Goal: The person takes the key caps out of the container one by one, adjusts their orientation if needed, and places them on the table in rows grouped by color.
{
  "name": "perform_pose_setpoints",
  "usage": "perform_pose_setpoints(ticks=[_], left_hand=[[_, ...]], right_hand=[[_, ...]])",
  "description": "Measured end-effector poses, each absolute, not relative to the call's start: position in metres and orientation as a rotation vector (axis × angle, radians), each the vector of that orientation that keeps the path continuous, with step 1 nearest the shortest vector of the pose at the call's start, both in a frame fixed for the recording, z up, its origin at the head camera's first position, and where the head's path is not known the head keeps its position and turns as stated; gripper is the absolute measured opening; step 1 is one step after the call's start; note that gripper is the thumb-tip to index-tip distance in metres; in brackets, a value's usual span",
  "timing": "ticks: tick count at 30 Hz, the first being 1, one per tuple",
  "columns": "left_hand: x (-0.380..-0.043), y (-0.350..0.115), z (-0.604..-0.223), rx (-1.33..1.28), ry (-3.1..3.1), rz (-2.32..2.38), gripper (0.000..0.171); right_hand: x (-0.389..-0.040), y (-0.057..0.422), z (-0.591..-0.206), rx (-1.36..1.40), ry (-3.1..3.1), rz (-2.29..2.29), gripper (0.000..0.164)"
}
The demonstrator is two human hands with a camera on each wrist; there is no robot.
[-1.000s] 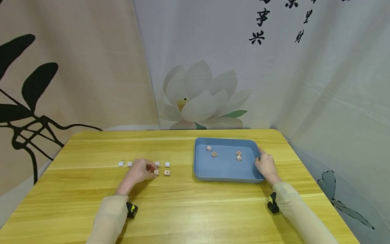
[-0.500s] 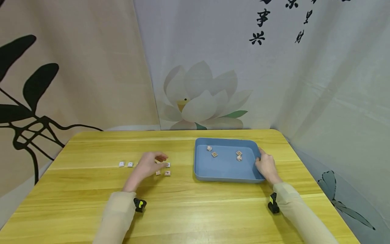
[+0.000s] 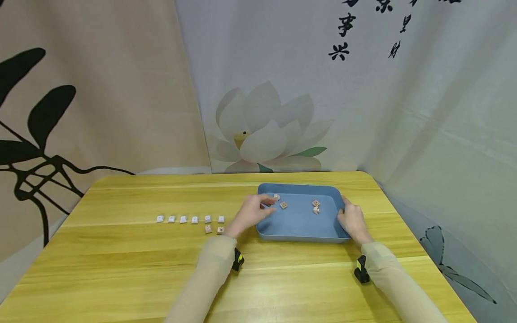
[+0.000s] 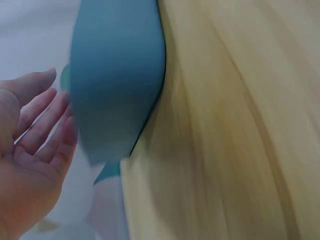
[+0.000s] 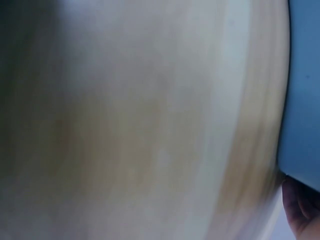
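Observation:
My left hand point(image 3: 251, 211) hovers over the left rim of the blue tray point(image 3: 299, 229), fingers loosely bent and nothing held. The left wrist view shows its thumb and fingers point(image 4: 42, 127) apart, beside the tray's outer wall. At the tray's right end my right hand point(image 3: 353, 220) grips the rim; in the right wrist view only part of its fingers point(image 5: 297, 207) shows at the tray's corner. Inside the tray lie several small keycaps, among them a beige one point(image 3: 283, 205) near the left hand and a pair at the right, one a beige keycap point(image 3: 316, 203).
Left of the tray, a row of white keycaps point(image 3: 183, 219) lies on the wooden table point(image 3: 133, 269). Below the row's right end sit two beige keycaps, one of them a pinkish keycap point(image 3: 208, 229). A printed curtain point(image 3: 266, 125) hangs behind the table.
My left hand has let go of a beige keycap in the lower row, lifted off and moved right to the tray's left side. My right hand has stayed on the tray.

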State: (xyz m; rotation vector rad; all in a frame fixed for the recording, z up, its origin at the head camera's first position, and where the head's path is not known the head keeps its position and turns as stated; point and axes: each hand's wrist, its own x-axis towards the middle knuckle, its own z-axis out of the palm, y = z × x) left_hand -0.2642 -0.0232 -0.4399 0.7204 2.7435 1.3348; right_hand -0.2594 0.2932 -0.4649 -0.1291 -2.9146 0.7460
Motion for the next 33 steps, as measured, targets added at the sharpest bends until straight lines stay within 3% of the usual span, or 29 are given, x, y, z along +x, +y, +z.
perform_pose_setpoints(ticks=[18, 26, 33], left_hand=[[-0.290, 0.022, -0.455, 0.628, 2.989, 0.813, 0.032], [-0.293, 0.025, -0.458, 0.656, 3.034, 0.731, 0.009], [-0.293, 0.025, -0.458, 0.662, 3.036, 0.731, 0.008]], right_hand=[[-0.258, 0.294, -0.466, -0.091, -2.901, 0.765, 0.052], [-0.258, 0.294, -0.465, -0.094, -2.895, 0.766, 0.053], [-0.260, 0.294, -0.464, -0.103, -2.896, 0.762, 0.053]])
